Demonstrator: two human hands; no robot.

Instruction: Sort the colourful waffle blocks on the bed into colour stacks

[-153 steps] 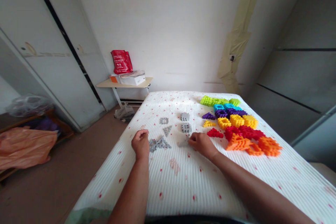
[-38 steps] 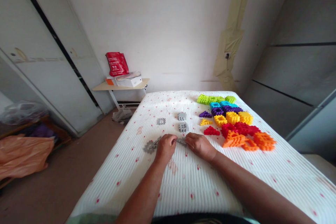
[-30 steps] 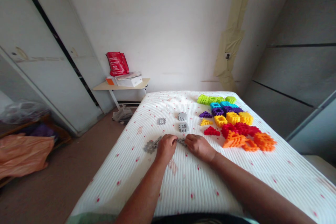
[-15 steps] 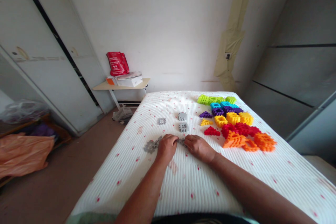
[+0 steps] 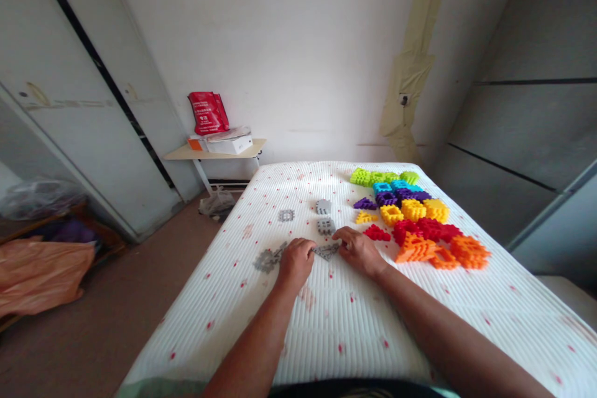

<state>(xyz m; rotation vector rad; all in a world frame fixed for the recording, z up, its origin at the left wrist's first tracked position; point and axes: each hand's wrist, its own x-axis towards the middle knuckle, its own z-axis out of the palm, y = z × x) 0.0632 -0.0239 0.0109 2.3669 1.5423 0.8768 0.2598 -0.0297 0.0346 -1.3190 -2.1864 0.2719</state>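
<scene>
My left hand [image 5: 295, 260] and my right hand [image 5: 358, 251] rest on a white ribbed mattress [image 5: 354, 323], fingers curled, both touching a flat grey toothed piece [image 5: 326, 251] that lies between them. A grey joined cluster [image 5: 267, 259] lies just left of my left hand. Beyond the hands lie three more grey pieces: a square frame [image 5: 286, 215], a block [image 5: 323, 206] and a grid block [image 5: 326, 226].
To the right sit sorted rows of toothed pieces: green [image 5: 379, 177], blue and purple [image 5: 396, 194], yellow [image 5: 410, 209], red [image 5: 420, 231] and orange [image 5: 443, 252]. A small table [image 5: 212, 152] with a red bag [image 5: 208, 112] stands by the wall. An orange bag [image 5: 41, 273] lies on the floor at left.
My right hand has slid a little right and away, uncovering the grey piece between the hands. Five seconds ago my left hand was farther left, beside the grey cluster.
</scene>
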